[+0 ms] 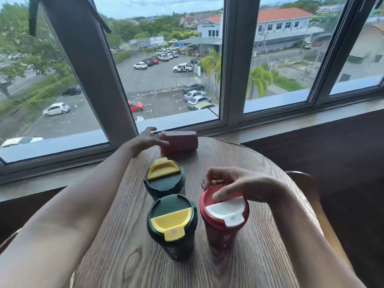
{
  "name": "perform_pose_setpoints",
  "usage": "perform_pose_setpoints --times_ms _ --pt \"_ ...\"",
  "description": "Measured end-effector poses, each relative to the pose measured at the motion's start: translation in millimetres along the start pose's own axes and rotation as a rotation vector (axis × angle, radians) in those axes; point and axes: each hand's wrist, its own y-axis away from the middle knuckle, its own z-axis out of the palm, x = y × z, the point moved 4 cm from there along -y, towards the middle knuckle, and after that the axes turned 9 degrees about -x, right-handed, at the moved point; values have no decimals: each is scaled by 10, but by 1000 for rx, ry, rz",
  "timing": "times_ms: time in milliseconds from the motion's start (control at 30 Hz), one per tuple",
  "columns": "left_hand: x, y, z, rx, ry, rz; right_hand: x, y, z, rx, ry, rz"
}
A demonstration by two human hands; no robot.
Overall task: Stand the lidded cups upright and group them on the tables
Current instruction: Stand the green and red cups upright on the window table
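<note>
Three lidded cups stand upright on the round wooden table [259, 256]. Two are dark green with yellow lids, one nearer me [172, 223] and one behind it [164, 179]. The third is a red cup with a white lid flap [224, 213], and my right hand [239, 186] grips its lid rim from above. A second red cup [178, 142] lies on its side at the table's far edge. My left hand [145, 140] reaches to its lid end with fingers spread, touching or nearly touching it.
The table stands against a window sill [291, 125] with large panes over a car park. Wooden chair backs curve at the right [305, 183] and lower left [8, 240]. Dark wall panelling lies to the right.
</note>
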Motion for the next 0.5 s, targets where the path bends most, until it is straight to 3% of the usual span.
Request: perform_pose_setpoints --times_ms 233,500 --pt "-40 -283 91 -89 -74 -23 -5 -142 -67 -186 -55 27" --pt "-11 -358 121 -6 -109 73 29 -279 -73 -315 -131 66"
